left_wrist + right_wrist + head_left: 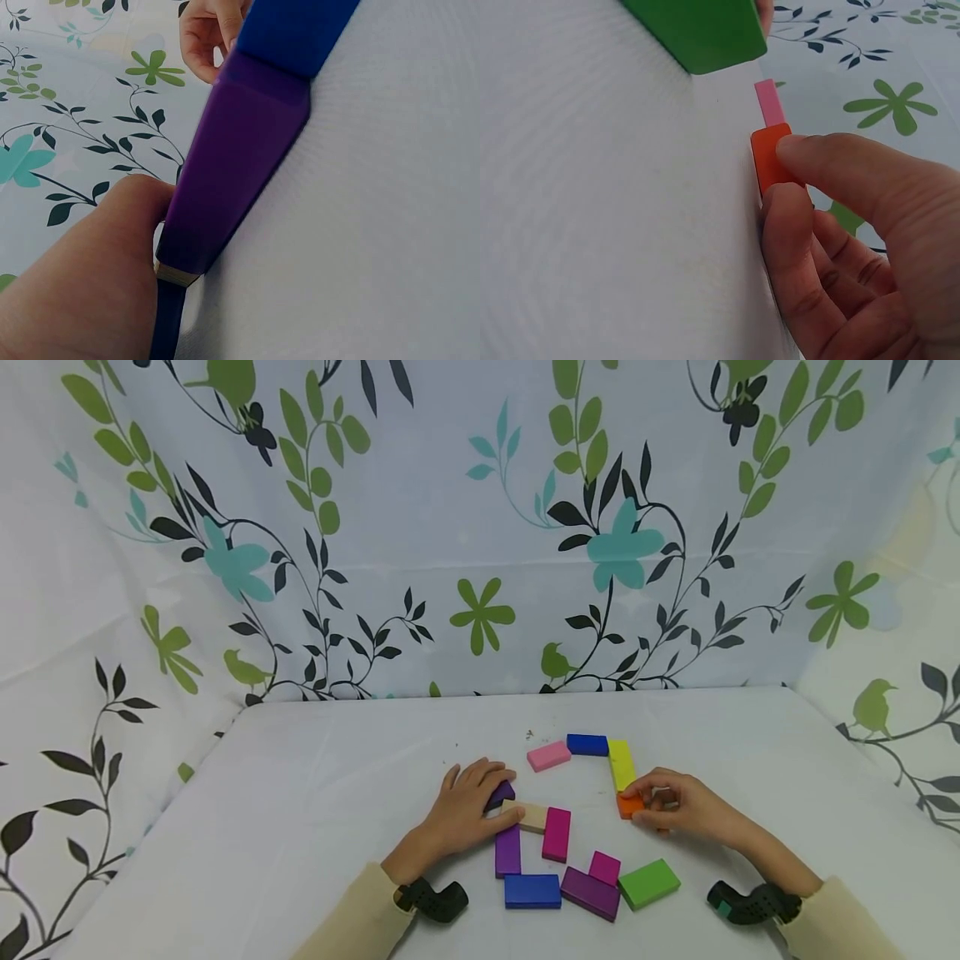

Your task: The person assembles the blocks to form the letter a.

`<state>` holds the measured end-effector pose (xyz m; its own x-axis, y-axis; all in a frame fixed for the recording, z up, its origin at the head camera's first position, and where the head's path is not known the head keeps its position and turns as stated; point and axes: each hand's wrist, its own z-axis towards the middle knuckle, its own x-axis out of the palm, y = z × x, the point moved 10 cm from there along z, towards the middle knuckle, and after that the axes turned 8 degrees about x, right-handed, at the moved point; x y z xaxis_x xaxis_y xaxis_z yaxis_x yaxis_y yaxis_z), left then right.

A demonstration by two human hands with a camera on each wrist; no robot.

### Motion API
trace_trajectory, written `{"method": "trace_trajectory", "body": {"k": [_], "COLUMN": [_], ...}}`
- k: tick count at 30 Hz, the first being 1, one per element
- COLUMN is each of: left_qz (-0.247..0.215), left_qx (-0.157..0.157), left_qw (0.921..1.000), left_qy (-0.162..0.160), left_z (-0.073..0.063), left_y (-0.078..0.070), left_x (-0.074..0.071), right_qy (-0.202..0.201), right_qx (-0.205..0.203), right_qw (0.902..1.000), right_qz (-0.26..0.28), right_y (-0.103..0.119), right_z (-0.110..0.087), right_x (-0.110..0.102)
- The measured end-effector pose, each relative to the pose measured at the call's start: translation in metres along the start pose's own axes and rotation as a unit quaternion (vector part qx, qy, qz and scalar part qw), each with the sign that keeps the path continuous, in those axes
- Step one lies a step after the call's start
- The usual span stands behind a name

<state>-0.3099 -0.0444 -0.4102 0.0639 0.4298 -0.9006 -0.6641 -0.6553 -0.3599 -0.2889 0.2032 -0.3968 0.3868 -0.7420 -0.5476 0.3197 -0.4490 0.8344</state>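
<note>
My left hand point(467, 808) rests over the left of the block arrangement. Its fingers reach across a dark purple block point(501, 795), partly hidden, and its thumb touches a beige block point(534, 817). A purple block point(232, 161) stands close to that thumb in the left wrist view. On the right, my right hand point(686, 806) pinches an orange block point(628, 806) between thumb and fingers. The orange block meets the near end of a yellow block point(622, 764). Beyond it lie a blue block point(587, 744) and a pink block point(549, 756).
Nearer me lie a magenta block point(556, 835), a second blue block point(532, 892), a plum block point(591, 893), a small magenta block point(604, 867) and a green block point(649, 884). A patterned curtain point(420, 527) hangs behind the white tabletop point(337, 793).
</note>
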Motion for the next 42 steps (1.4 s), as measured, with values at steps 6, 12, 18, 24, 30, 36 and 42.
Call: {"method": "trace_trajectory", "body": {"k": [6, 12, 18, 24, 30, 36, 42], "left_qz": [0.001, 0.000, 0.008, 0.004, 0.002, 0.001, -0.004], "left_qx": [0.003, 0.001, 0.003, -0.002, -0.002, -0.001, -0.002], "left_qw": [1.0000, 1.0000, 1.0000, 1.0000, 0.9998, 1.0000, 1.0000], "left_qy": [0.004, 0.006, 0.003, 0.007, 0.019, 0.009, 0.000], "left_z": [0.003, 0.003, 0.004, 0.003, -0.001, -0.003, -0.003], "left_y": [-0.001, -0.002, 0.000, 0.000, -0.001, 0.001, 0.000], "left_x": [0.003, 0.003, 0.000, 0.002, 0.010, 0.007, 0.000], "right_qy": [-0.003, 0.002, 0.030, 0.056, 0.090, 0.138, 0.188], "right_qx": [0.027, -0.007, -0.039, -0.074, -0.059, -0.073, -0.093], "right_qw": [0.9996, 1.0000, 0.9986, 0.9950, 0.9923, 0.9854, 0.9753], "right_qz": [-0.007, 0.005, 0.018, 0.035, 0.062, 0.069, 0.069], "right_y": [-0.006, -0.001, 0.006, 0.013, 0.009, 0.018, 0.027], "right_z": [-0.003, -0.006, -0.010, -0.018, -0.026, -0.026, -0.028], "right_x": [-0.002, 0.000, 0.006, 0.013, 0.026, 0.034, 0.041]}}
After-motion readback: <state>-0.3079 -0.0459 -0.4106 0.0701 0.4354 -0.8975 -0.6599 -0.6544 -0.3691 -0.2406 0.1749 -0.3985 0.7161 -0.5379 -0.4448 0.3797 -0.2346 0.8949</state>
